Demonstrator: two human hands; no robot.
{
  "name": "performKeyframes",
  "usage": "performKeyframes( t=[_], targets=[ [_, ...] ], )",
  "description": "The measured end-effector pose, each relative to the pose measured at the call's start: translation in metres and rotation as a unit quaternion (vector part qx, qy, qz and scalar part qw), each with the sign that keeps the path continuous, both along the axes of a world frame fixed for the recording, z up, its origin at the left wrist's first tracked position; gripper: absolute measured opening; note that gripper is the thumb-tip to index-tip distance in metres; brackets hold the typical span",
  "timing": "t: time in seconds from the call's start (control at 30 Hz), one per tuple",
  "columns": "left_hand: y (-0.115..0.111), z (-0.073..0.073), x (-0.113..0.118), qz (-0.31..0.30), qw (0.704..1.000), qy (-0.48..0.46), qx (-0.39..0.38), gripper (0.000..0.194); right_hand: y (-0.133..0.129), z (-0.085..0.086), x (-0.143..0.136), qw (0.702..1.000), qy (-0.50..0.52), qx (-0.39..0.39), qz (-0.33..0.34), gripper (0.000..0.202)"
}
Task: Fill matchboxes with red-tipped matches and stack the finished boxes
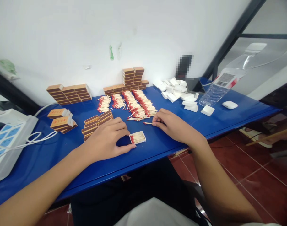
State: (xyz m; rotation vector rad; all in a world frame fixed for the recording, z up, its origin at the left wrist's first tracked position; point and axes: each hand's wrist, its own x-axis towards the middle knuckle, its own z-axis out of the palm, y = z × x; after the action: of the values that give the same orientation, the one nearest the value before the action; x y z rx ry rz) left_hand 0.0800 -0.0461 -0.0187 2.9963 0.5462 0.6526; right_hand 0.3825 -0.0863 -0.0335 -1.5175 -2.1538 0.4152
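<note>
Head view: the small white tray (138,137) of a matchbox lies on the blue table (157,147) just in front of me, partly filled with matches, their red heads all at its left end. My left hand (108,138) rests flat beside it, fingers together, with thumb and forefinger touching the tray's left side; that steadies it so it does not slide. My right hand (173,125) lies a little to the right, its fingertips pinched together on a single match (148,123) that lies on the table with its red head pointing left, the same way as those in the tray.

Just beyond my hands the loose matches (131,105) are spread in rows with their heads aligned, near enough to pick from without reaching far. To the left of the tray sits a low pile of brown sleeves (96,123), and farther left two more small piles (61,120). Against the far wall stand stacked brown boxes (70,93) and a taller stack (132,78). Far right lies a heap of empty white trays (180,92), then a plastic bottle (222,86) on its side and a white earbud case (230,104). A power strip (7,138) with white cables sits at the left edge.
</note>
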Motion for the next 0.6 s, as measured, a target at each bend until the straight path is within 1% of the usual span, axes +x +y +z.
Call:
performKeyframes(
  t=[0.2, 0.33, 0.5, 0.6],
  targets=[
    [0.0, 0.0, 0.0, -0.004, 1.0, -0.002, -0.002, 0.033, 0.0, -0.006, -0.002, 1.0, -0.017, 0.019, -0.008, 0.02],
    [0.0, 0.0, 0.0, -0.004, 1.0, -0.003, -0.003, 0.033, -0.001, -0.007, -0.001, 1.0, -0.01, 0.017, -0.008, 0.021],
    [-0.001, 0.0, 0.0, -0.002, 1.0, -0.005, 0.001, 0.032, -0.004, 0.0, -0.001, 1.0, 0.019, 0.015, -0.003, 0.021],
    [-0.001, 0.001, 0.001, -0.001, 1.0, -0.006, -0.001, 0.03, -0.009, 0.008, -0.006, 0.999, 0.046, 0.004, 0.019, 0.022]
  ],
)
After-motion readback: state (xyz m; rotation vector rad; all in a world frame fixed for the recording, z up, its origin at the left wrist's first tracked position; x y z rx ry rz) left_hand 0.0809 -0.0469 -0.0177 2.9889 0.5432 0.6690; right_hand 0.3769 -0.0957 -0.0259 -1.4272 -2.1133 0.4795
